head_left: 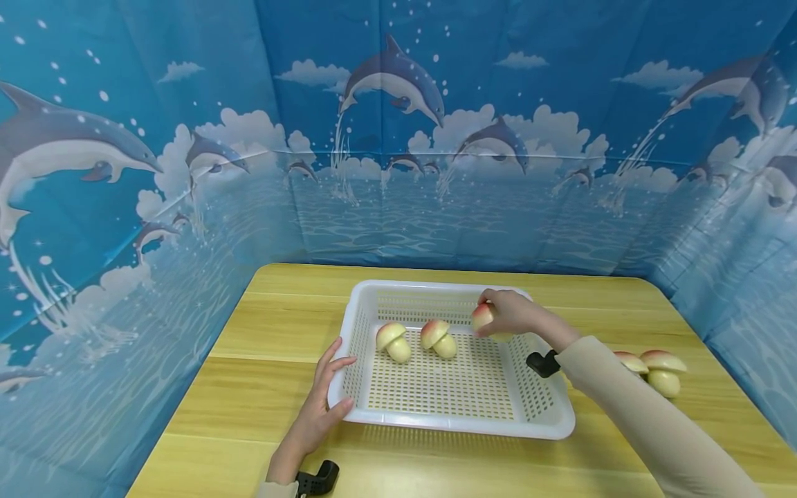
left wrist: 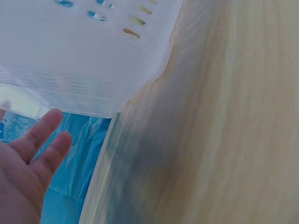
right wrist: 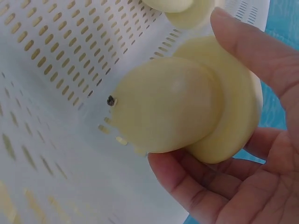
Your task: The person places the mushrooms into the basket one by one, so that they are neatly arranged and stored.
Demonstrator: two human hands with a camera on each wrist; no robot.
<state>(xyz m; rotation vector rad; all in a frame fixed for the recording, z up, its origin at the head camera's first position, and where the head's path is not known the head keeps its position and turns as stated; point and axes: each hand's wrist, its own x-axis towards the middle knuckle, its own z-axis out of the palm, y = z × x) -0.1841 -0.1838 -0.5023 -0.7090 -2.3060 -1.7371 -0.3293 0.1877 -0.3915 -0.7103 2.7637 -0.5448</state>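
Observation:
My right hand [head_left: 512, 312] grips a toy mushroom [head_left: 483, 318] by its cap, over the right part of a white plastic basket [head_left: 457, 427]. In the right wrist view the pale stem of this mushroom [right wrist: 163, 105] points away from the palm, with thumb and fingers around the cap. Two more toy mushrooms, one at the left [head_left: 392, 342] and one near the middle [head_left: 438, 339], lie on the basket's floor, their caps yellow with a red blush. Beside the basket's left rim is my left hand [head_left: 317, 408], fingers spread and the thumb at the near left corner.
To the right of the basket, toy mushrooms [head_left: 663, 373] sit on the wooden table [head_left: 249, 394], partly behind my right sleeve [head_left: 641, 408]. A blue curtain with dolphins [head_left: 398, 207] hangs behind and along both sides of the table.

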